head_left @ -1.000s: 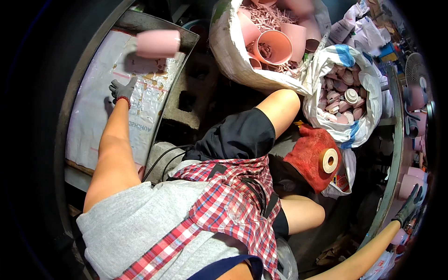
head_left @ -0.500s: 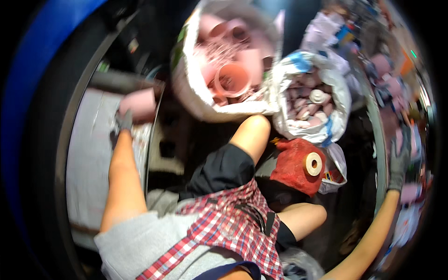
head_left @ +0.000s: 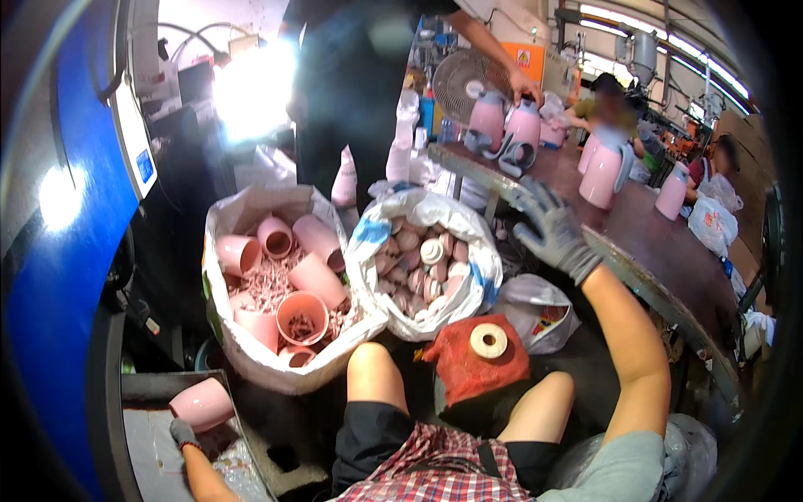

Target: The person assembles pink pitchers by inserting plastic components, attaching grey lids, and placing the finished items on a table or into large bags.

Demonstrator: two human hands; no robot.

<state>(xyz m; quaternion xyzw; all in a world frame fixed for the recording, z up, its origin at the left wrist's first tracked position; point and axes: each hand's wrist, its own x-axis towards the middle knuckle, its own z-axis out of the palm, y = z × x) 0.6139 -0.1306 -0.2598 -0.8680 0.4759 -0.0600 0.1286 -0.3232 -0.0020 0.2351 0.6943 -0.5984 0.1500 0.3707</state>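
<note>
The pink shell (head_left: 203, 404) lies on its side in the metal tray (head_left: 150, 389), to the left of the large sack (head_left: 343, 356) and nearer the body. The left hand (head_left: 181, 432) is at the shell's near end; whether its fingers are closed on the shell or merely rest against it cannot be determined.

Hazard 1: rolling. The shell's rounded side could let it turn away if pushed off-centre. Probable cause: contact at one end only.

Hazard 2: impact. If lifted low toward the large sack, the shell could strike the tray's rim or the pink cups (head_left: 316, 280) inside that sack.

Edges: the tray's right wall stands between the shell and the large sack. A dark gap separates tray and sack; a dropped part could fall there. Open room: tray surface extends left of the shell, away from the large sack.

The right hand (head_left: 554, 234) is released, fingers spread, beside the table (head_left: 640, 243) edge, well right of the large sack. Contact with that edge cannot be confirmed; a careless sweep could knock the pink jugs (head_left: 602, 171) beyond.
</note>
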